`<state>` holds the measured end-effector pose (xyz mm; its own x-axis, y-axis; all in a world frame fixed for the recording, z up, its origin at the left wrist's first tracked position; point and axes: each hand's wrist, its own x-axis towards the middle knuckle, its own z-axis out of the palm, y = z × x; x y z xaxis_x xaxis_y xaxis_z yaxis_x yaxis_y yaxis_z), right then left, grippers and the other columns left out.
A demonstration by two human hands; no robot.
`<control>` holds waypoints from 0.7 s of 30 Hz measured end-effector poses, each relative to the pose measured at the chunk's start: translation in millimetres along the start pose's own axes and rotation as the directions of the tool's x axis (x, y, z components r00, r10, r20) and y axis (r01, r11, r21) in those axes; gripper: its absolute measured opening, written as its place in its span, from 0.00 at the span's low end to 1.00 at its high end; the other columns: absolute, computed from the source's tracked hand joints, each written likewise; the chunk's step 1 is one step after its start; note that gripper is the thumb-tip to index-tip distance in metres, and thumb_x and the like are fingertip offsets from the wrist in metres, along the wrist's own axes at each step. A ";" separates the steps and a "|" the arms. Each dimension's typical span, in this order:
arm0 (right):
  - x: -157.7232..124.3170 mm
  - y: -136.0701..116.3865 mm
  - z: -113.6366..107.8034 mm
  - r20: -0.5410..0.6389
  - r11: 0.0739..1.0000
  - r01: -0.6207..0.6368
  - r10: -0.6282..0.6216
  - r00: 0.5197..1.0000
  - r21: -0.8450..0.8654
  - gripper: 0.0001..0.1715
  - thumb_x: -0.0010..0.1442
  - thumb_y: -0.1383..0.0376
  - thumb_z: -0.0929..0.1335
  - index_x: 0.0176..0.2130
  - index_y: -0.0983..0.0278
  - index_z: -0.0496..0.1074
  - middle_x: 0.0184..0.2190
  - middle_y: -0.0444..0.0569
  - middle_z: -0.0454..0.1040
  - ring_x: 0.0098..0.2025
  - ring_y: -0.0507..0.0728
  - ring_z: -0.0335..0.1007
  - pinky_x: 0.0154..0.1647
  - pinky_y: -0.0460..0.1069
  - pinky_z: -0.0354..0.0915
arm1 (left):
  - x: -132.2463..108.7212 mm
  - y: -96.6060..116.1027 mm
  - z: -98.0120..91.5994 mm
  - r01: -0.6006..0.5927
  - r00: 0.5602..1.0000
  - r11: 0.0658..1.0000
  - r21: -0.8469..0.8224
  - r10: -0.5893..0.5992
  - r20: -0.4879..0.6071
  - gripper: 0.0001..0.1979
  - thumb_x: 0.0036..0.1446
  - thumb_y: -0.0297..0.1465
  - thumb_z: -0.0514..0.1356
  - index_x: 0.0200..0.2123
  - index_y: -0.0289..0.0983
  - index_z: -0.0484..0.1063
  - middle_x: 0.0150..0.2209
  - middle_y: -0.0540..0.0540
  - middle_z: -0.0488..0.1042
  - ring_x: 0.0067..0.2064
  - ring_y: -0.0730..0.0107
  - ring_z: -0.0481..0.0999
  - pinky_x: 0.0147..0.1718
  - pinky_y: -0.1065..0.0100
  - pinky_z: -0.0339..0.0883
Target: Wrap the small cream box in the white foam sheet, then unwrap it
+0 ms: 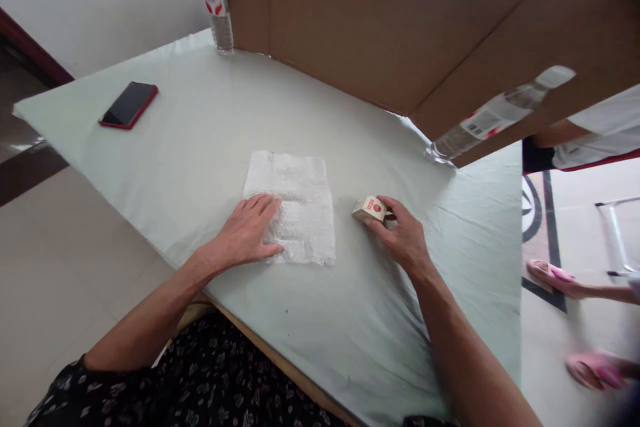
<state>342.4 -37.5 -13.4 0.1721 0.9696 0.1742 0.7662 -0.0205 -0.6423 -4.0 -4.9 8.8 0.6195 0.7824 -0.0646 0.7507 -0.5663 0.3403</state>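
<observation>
A sheet of white bubble wrap (pixel 305 213) lies spread on the cloth-covered table. Resting flat on its left side is my left hand (pixel 250 230), fingers stretched out and thumb apart. To the right of the sheet, my right hand (pixel 400 230) grips a small cream-coloured box (pixel 369 207) with red print between thumb and fingers. The box is apart from the sheet, and whether it touches the table I cannot tell.
A phone (pixel 129 105) with a red case lies at the far left. Two water bottles (pixel 217 10) stand against a large brown cardboard panel (pixel 340 20) at the back. A pale green cloth (pixel 200 127) covers the table. Another person's foot in a pink slipper (pixel 555 277) shows at the right.
</observation>
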 end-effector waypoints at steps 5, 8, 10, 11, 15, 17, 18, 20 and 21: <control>-11.6 -12.2 -8.2 -0.210 0.970 0.179 -0.211 0.955 -0.162 0.37 0.58 0.48 0.71 0.60 0.63 0.67 0.59 0.62 0.71 0.61 0.72 0.67 0.60 0.71 0.63 | -0.9 -1.3 -3.3 -0.014 1.000 1.000 0.017 0.014 -0.010 0.43 0.57 0.44 0.64 0.69 0.34 0.53 0.70 0.31 0.57 0.71 0.44 0.56 0.66 0.47 0.56; -12.6 -53.5 7.5 -0.145 0.907 0.402 -0.417 0.897 -0.124 0.27 0.64 0.57 0.69 0.60 0.57 0.67 0.57 0.57 0.73 0.61 0.67 0.68 0.62 0.67 0.64 | 3.3 -3.1 -5.1 -0.029 0.997 1.000 0.006 0.029 -0.067 0.40 0.59 0.43 0.62 0.68 0.35 0.54 0.70 0.32 0.56 0.71 0.45 0.56 0.66 0.47 0.56; -8.6 -78.1 28.1 0.034 0.861 0.506 -0.505 0.862 -0.044 0.28 0.65 0.58 0.67 0.62 0.57 0.65 0.60 0.57 0.71 0.62 0.66 0.67 0.61 0.65 0.66 | 8.9 -4.7 -4.2 -0.050 0.995 0.999 0.005 0.050 -0.090 0.40 0.60 0.45 0.62 0.69 0.35 0.53 0.70 0.31 0.57 0.71 0.45 0.56 0.66 0.47 0.55; -5.6 -86.6 39.6 0.123 0.842 0.540 -0.533 0.837 -0.022 0.31 0.65 0.57 0.67 0.64 0.58 0.63 0.63 0.59 0.68 0.64 0.67 0.65 0.63 0.66 0.64 | 11.8 -6.0 -2.9 -0.057 0.994 0.998 0.006 0.058 -0.089 0.41 0.59 0.46 0.62 0.69 0.34 0.53 0.70 0.31 0.57 0.71 0.45 0.55 0.67 0.46 0.54; 4.3 -91.1 72.2 0.411 0.812 0.582 -0.514 0.753 -0.051 0.47 0.60 0.48 0.70 0.68 0.67 0.57 0.67 0.66 0.61 0.69 0.71 0.56 0.65 0.68 0.60 | 17.8 -15.6 4.2 -0.062 0.998 0.998 0.000 0.062 -0.009 0.47 0.57 0.54 0.61 0.70 0.33 0.52 0.71 0.30 0.56 0.72 0.43 0.53 0.68 0.45 0.51; 3.4 -81.8 74.7 0.443 0.815 0.569 -0.473 0.761 -0.107 0.49 0.59 0.44 0.69 0.68 0.69 0.58 0.68 0.68 0.60 0.70 0.73 0.55 0.66 0.69 0.58 | 16.8 -21.7 7.3 -0.068 0.998 0.998 -0.004 0.068 0.013 0.49 0.55 0.56 0.62 0.71 0.34 0.51 0.72 0.31 0.54 0.73 0.44 0.51 0.69 0.46 0.48; 1.2 -76.5 73.4 0.440 0.817 0.562 -0.460 0.771 -0.129 0.50 0.59 0.43 0.69 0.68 0.69 0.59 0.68 0.68 0.60 0.70 0.73 0.54 0.67 0.69 0.58 | 15.8 -24.4 8.6 -0.072 0.997 0.997 -0.006 0.072 0.015 0.50 0.55 0.56 0.62 0.71 0.34 0.51 0.72 0.32 0.53 0.74 0.44 0.50 0.69 0.46 0.47; -5.3 -67.2 69.3 0.421 0.822 0.547 -0.446 0.790 -0.156 0.51 0.59 0.42 0.68 0.67 0.71 0.59 0.68 0.68 0.59 0.71 0.73 0.54 0.67 0.69 0.57 | 14.0 -28.3 10.7 -0.077 0.997 0.997 -0.007 0.077 0.008 0.51 0.54 0.57 0.62 0.71 0.34 0.51 0.73 0.33 0.52 0.74 0.44 0.49 0.70 0.46 0.46; -8.9 -63.6 67.4 0.409 0.824 0.543 -0.444 0.797 -0.162 0.51 0.59 0.42 0.68 0.67 0.71 0.59 0.69 0.68 0.59 0.70 0.73 0.54 0.68 0.69 0.57 | 13.4 -29.4 11.6 -0.078 0.997 0.997 -0.008 0.078 0.004 0.52 0.53 0.58 0.62 0.71 0.34 0.51 0.73 0.33 0.52 0.74 0.44 0.48 0.70 0.46 0.45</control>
<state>250.4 -28.4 -24.4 -0.4565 0.8817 0.1188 0.8252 0.4695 -0.3138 -15.1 19.2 -13.0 0.6771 0.7347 -0.0421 0.6983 -0.6234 0.3518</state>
